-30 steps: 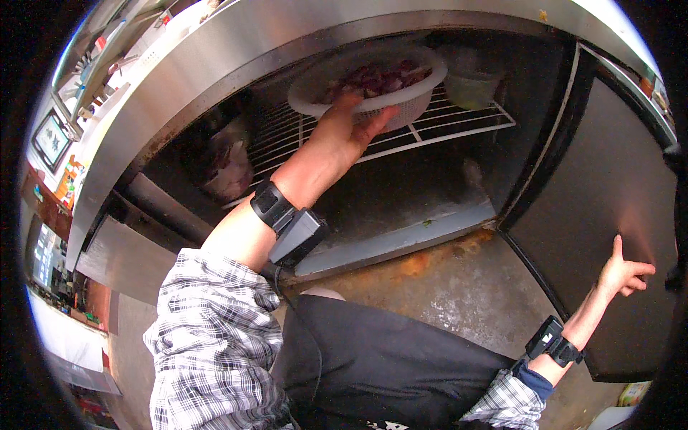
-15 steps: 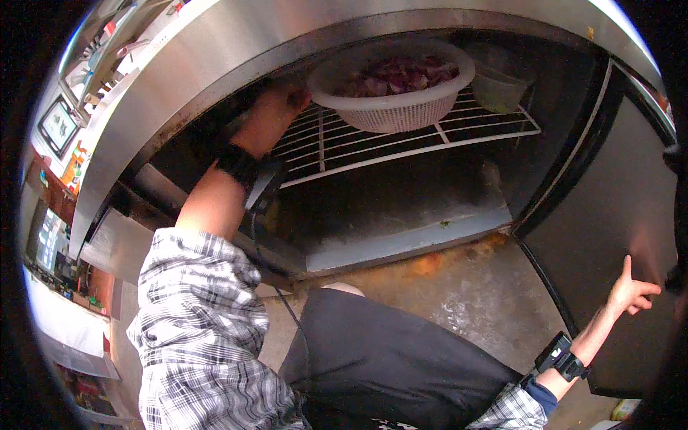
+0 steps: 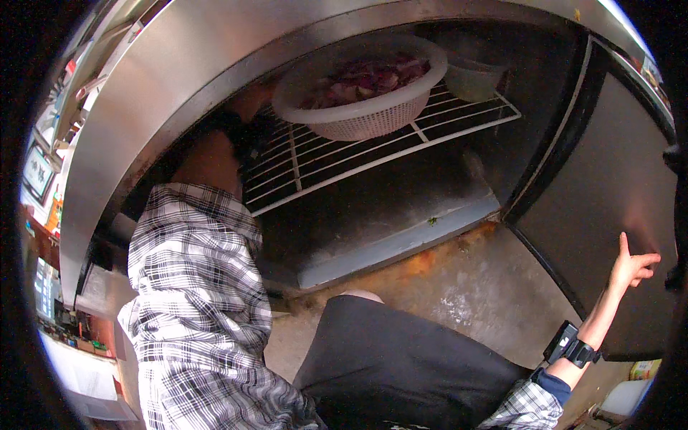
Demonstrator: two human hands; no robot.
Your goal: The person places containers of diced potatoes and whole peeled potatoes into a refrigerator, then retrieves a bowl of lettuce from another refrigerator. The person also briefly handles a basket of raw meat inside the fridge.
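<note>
A white plastic colander filled with purple-red cut pieces that look like onion rests on a white wire rack inside a dark cabinet. My left arm reaches deep into the cabinet. My left hand is in shadow beside the colander's left rim; its fingers are hidden, so I cannot see whether it touches or grips anything. My right hand, thumb and fingers apart, lies against the inner face of the swung-out dark door and holds nothing.
A translucent tub stands on the rack right of the colander. The cabinet's steel upper edge curves above my left arm. Below is a light sill and a stained concrete floor. A pale container is at the lower right.
My left arm has gone deeper into the cabinet, its hand passing into shadow behind the colander's left side. The view has shifted slightly; my right hand stays at the door.
</note>
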